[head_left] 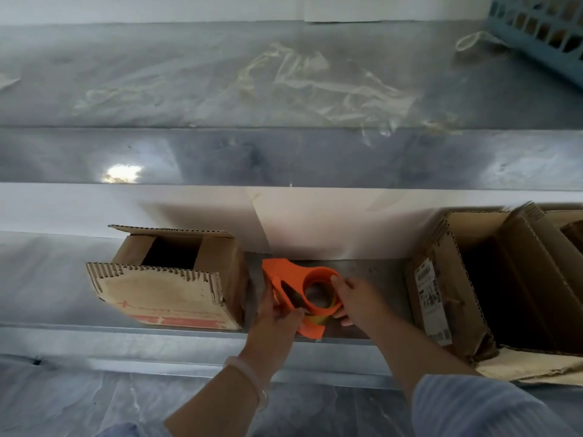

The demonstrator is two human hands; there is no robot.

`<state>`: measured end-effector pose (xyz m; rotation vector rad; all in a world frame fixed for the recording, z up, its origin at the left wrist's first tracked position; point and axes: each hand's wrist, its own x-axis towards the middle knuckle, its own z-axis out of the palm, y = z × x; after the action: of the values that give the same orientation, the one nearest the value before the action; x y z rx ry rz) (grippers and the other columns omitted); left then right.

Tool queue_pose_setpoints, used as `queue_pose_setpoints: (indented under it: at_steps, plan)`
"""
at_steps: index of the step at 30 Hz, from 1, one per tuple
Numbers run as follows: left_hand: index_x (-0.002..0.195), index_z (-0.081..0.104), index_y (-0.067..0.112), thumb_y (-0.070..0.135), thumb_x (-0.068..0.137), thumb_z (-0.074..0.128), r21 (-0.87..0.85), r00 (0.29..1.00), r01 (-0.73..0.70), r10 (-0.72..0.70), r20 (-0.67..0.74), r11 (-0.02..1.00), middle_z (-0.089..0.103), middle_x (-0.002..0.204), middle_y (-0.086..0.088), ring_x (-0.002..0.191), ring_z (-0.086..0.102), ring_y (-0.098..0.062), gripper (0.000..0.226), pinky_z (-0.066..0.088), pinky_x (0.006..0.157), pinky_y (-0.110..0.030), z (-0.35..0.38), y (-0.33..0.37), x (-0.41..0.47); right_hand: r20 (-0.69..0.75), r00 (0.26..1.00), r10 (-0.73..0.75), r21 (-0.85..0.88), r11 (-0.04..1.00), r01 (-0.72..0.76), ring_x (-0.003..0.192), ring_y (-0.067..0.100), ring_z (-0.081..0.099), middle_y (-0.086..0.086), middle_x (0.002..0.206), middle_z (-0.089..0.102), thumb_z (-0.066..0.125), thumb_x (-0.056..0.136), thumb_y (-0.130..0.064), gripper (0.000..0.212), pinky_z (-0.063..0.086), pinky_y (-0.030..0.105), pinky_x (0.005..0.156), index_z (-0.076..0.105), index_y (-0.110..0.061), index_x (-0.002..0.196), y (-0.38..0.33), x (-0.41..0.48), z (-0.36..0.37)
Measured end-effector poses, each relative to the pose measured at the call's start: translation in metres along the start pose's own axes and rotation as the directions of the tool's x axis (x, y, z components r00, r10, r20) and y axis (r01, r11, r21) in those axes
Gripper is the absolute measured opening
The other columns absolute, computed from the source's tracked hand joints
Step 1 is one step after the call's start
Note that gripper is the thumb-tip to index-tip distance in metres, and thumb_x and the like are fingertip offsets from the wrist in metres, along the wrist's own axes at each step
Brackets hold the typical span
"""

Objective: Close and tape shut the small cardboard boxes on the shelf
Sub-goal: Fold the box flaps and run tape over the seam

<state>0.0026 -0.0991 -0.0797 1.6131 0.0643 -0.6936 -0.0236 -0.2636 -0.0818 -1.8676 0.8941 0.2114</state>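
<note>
Cardboard box, brown with ragged corrugated flaps standing open and red print on its front, sits on the metal shelf, left of an orange tape dispenser. The left hand pinches the dispenser's handle; the right hand grips its ring.

We see a grey metal shelf crossing the lower half of the frame. On it stand a small open cardboard box left of centre, an orange tape dispenser just beside it in the middle, and a larger open carton at the right edge. Across the upper half we see a second metal shelf, which carries crumpled clear plastic film at upper centre and a blue basket in the upper right corner.
</note>
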Motion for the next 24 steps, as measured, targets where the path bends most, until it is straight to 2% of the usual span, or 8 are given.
queue_pose_setpoints:
  at_steps: [4,9,12,15,18,21,22,24]
  plan:
    - [0.110,0.038,0.058,0.009,0.096,0.058,0.047,1.000,-0.014,0.013,0.020,0.999,0.063,0.111,0.012,0.102,0.059,-0.007,0.055,0.044,0.098,-0.041,-0.004,0.002,-0.002,-0.037,0.997,-0.064,-0.197,0.979,0.055,0.087,0.032,0.069,0.014,0.089,0.072,0.039,0.098,-0.053,0.050,0.056,0.049,0.082,0.069,-0.013,0.099,0.001,0.014,0.001]
    - [0.111,0.042,0.054,0.009,0.097,0.056,0.038,0.999,-0.024,0.023,0.037,0.999,0.063,0.107,0.013,0.100,0.059,-0.006,0.049,0.043,0.097,-0.040,-0.008,0.002,-0.003,0.026,1.000,-0.008,-0.255,0.967,0.014,0.077,0.026,0.071,0.012,0.082,0.073,0.037,0.102,-0.045,0.041,0.059,0.047,0.079,0.064,-0.014,0.103,-0.012,0.010,-0.001]
    - [0.116,0.044,0.049,0.006,0.097,0.054,0.054,0.999,-0.035,0.033,0.034,0.998,0.064,0.107,0.012,0.101,0.061,-0.009,0.047,0.044,0.090,-0.034,-0.011,0.000,-0.003,0.082,0.996,0.028,-0.169,0.985,-0.014,0.082,0.027,0.069,0.010,0.098,0.068,0.038,0.103,-0.041,0.023,0.062,0.041,0.068,0.053,-0.023,0.106,-0.014,0.008,0.003]
    - [0.118,0.043,0.049,0.007,0.097,0.053,0.074,0.999,-0.029,0.026,0.044,0.997,0.064,0.110,0.009,0.104,0.061,-0.012,0.048,0.044,0.091,-0.034,-0.013,0.000,-0.003,0.109,0.993,0.036,-0.037,0.999,-0.032,0.092,0.025,0.063,0.005,0.110,0.059,0.042,0.102,-0.039,0.015,0.061,0.036,0.063,0.048,-0.028,0.110,-0.015,0.006,0.006]
    - [0.114,0.045,0.047,0.007,0.097,0.054,0.054,0.999,-0.011,0.010,0.031,0.998,0.063,0.106,0.008,0.104,0.061,-0.017,0.045,0.046,0.090,-0.035,-0.016,0.000,-0.001,0.097,0.995,-0.010,-0.040,0.999,0.014,0.093,0.022,0.062,0.004,0.111,0.063,0.049,0.097,-0.034,0.020,0.061,0.044,0.076,0.053,-0.028,0.115,-0.013,0.008,0.012]
    - [0.112,0.046,0.046,0.018,0.096,0.061,0.012,1.000,0.011,-0.011,0.007,1.000,0.060,0.109,0.015,0.101,0.060,-0.010,0.036,0.051,0.078,-0.033,-0.017,-0.001,0.001,0.076,0.997,0.016,-0.043,0.999,-0.013,0.094,0.022,0.062,0.006,0.107,0.065,0.053,0.092,-0.026,0.026,0.056,0.048,0.087,0.055,-0.024,0.118,-0.014,0.009,0.015]
    - [0.111,0.046,0.045,0.023,0.094,0.064,0.015,1.000,0.010,-0.010,0.004,1.000,0.059,0.111,0.016,0.101,0.059,-0.008,0.033,0.053,0.079,-0.035,-0.016,-0.001,0.000,0.078,0.996,0.042,-0.012,0.999,-0.041,0.095,0.023,0.062,0.007,0.107,0.064,0.054,0.092,-0.025,0.026,0.056,0.048,0.089,0.053,-0.022,0.118,-0.016,0.009,0.015]
    - [0.118,0.046,0.042,0.026,0.090,0.069,0.038,1.000,-0.005,0.006,-0.010,0.999,0.058,0.114,0.015,0.107,0.058,-0.012,0.039,0.053,0.093,-0.045,-0.017,-0.001,0.001,0.102,0.989,0.103,0.096,0.989,-0.113,0.100,0.025,0.060,0.007,0.108,0.061,0.057,0.092,-0.023,0.026,0.056,0.045,0.088,0.049,-0.022,0.117,-0.018,0.007,0.015]
